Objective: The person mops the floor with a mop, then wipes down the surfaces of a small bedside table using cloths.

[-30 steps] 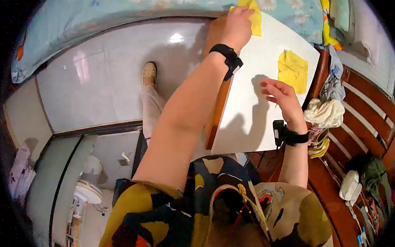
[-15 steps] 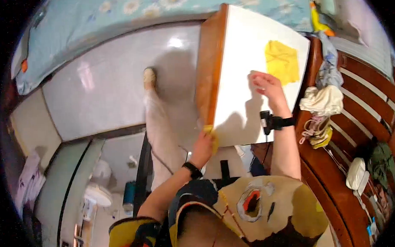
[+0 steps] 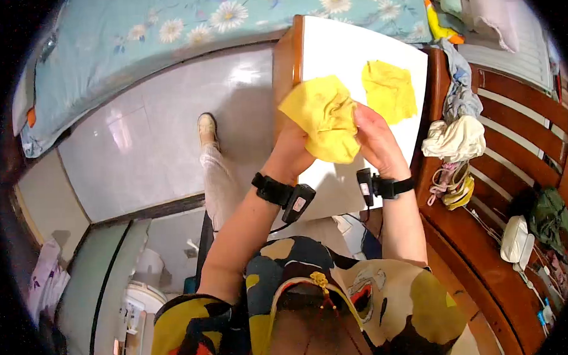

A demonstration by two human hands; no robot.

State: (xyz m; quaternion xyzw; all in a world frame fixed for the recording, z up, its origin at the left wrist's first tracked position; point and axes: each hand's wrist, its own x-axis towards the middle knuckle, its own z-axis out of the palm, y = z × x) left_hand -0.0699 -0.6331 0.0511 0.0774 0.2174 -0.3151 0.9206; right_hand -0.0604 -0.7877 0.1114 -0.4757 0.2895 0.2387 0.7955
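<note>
A crumpled yellow cloth (image 3: 329, 123) is held up over the white tabletop (image 3: 339, 44) between my two hands. My left hand (image 3: 292, 149) grips it from the lower left, its fingers mostly hidden behind the fabric. My right hand (image 3: 375, 137) pinches its right edge with thumb and fingers. A second yellow cloth (image 3: 389, 92) lies spread and wrinkled on the tabletop, just beyond my right hand. Black straps with small devices circle both wrists.
A bed with a flowered blue sheet (image 3: 228, 17) borders the far side. On the right, a slatted wooden bench (image 3: 507, 126) carries a cream cloth (image 3: 455, 139), a white case (image 3: 516, 239) and cords. Grey floor tiles (image 3: 127, 158) stretch to the left.
My left hand has risen from beside the table's near left edge, bringing a yellow cloth up over the tabletop. My right hand, empty before, now holds that cloth too.
</note>
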